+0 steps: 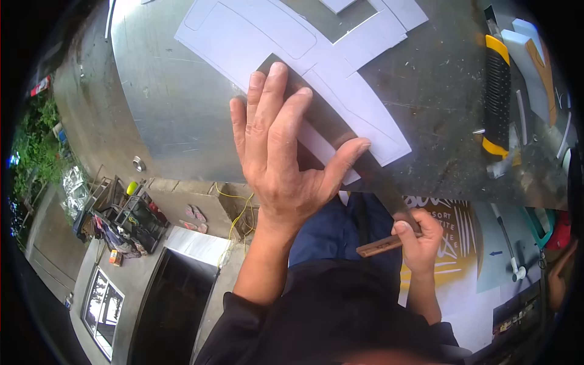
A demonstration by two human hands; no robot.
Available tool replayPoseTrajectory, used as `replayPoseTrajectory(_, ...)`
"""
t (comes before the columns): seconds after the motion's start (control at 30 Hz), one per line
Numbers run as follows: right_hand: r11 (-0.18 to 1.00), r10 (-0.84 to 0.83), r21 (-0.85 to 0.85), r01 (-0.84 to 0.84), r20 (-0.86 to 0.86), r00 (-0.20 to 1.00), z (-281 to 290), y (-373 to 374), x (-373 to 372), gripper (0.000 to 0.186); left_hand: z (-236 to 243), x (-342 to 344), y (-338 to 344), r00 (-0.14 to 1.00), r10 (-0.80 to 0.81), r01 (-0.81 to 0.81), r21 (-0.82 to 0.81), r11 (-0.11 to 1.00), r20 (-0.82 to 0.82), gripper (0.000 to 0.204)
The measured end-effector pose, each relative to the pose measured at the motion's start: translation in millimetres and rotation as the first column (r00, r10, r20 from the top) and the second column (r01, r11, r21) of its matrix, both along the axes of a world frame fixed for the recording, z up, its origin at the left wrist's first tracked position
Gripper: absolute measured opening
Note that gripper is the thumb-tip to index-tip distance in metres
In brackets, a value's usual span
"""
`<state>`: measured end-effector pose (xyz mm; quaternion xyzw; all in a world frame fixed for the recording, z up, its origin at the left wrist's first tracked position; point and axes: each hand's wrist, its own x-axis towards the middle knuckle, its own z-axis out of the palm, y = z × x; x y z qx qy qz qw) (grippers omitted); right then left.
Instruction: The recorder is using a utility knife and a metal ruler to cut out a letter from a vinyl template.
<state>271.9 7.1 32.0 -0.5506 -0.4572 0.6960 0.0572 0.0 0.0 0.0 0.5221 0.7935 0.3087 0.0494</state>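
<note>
My left hand (280, 152) lies with fingers apart on the steel blade of a try square (326, 123), fingertips pressing it over a white cut sheet (231, 30) with thin drawn outlines. The sheet rests on a scratched metal tabletop (152, 103). At the table's near edge on the right, my right hand (420, 240) grips the square where blade and brown handle (376, 248) meet. Part of the blade and sheet is hidden under my left hand.
A yellow-black utility knife (496, 97) and offcuts (535, 67) lie at the table's right. Below are a concrete ledge (167, 188) with yellow cord and sandals (194, 219), a cluttered cart (137, 222), and a printed board (462, 286). Another person's arm (556, 274) shows at the far right.
</note>
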Motion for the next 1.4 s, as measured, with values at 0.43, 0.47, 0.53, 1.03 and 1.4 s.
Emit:
replayPoseTrajectory(0.43,0.995,-0.091,0.033,0.094,-0.064,0.994,-4.9,-2.8,-15.7,0.024,0.1,-0.9,-5.1,1.0,-0.016,0.016,0.032,0.999,-0.016,0.056)
replayPoseTrajectory(0.47,0.994,-0.11,0.022,0.111,-0.069,0.992,-5.2,-3.2,-16.7,0.024,-0.1,-1.2,-5.3,1.0,-0.027,0.028,0.042,0.999,-0.012,0.054)
replayPoseTrajectory(0.53,0.993,-0.109,0.031,0.111,-0.065,0.992,-5.9,-3.3,-19.6,0.023,-1.0,-0.4,-5.4,1.0,-0.027,0.027,0.026,0.999,-0.012,0.053)
replayPoseTrajectory(1.03,0.981,-0.149,0.115,0.155,-0.062,0.987,-13.8,-6.6,-23.0,0.017,4.2,-1.9,-5.3,0.997,-0.072,0.071,-0.063,0.995,-0.018,0.059)
replayPoseTrajectory(1.4,0.983,-0.149,0.101,0.154,-0.058,0.987,-13.0,-7.5,-21.2,0.016,6.6,-1.6,-4.7,0.997,-0.078,0.076,-0.075,0.994,-0.026,0.06)
